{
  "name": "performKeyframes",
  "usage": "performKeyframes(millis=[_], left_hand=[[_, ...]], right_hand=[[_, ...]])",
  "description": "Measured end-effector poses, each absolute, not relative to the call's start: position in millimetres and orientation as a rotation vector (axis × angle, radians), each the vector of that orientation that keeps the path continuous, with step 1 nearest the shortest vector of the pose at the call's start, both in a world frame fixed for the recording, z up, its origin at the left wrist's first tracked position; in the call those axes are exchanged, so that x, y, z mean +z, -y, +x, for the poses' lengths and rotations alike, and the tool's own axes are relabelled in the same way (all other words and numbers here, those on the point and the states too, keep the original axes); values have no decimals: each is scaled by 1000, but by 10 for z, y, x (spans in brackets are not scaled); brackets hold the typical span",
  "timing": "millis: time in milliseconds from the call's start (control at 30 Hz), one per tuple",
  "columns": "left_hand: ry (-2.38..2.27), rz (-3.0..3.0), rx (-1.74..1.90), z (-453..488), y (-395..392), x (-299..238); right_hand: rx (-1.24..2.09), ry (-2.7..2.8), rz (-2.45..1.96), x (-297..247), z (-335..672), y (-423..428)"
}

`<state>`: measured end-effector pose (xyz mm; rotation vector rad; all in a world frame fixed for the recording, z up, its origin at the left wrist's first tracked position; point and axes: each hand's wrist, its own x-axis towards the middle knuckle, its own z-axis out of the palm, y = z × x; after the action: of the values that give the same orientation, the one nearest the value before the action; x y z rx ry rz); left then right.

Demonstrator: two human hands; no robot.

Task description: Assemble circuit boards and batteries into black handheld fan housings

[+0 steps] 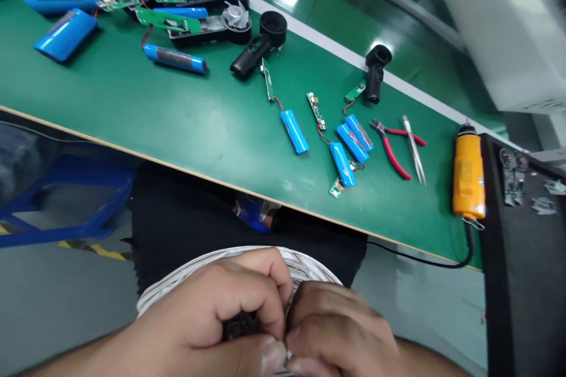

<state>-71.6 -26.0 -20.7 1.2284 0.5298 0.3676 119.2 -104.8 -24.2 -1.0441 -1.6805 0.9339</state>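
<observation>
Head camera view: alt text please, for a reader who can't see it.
The left hand and right hand pinch a small black part below a green workbench with blue batteries wired to circuit boards, pliers, tweezers and an orange tool.

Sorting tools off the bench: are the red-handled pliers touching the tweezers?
Touching. The head view shows the steel tweezers lying across the upper red handle of the pliers, with no gap visible where they cross.
</observation>
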Motion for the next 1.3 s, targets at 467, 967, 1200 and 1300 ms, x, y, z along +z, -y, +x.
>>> performKeyframes(millis=[467, 967, 1200, 1300], left_hand=[[-561, 1233, 368, -705, 253, -212], [-556, 1000, 294, -659, 258, -206], [-573, 913, 292, -608, 235, -216], [-567, 937, 305, -644, 247, -228]], right_hand=[[794, 1874, -1109, -95, 1253, 894], [933, 1733, -1063, -111, 1290, 925], [1003, 1725, -1054, -127, 1299, 951], [1010, 1707, -1088, -133, 1303, 966]])
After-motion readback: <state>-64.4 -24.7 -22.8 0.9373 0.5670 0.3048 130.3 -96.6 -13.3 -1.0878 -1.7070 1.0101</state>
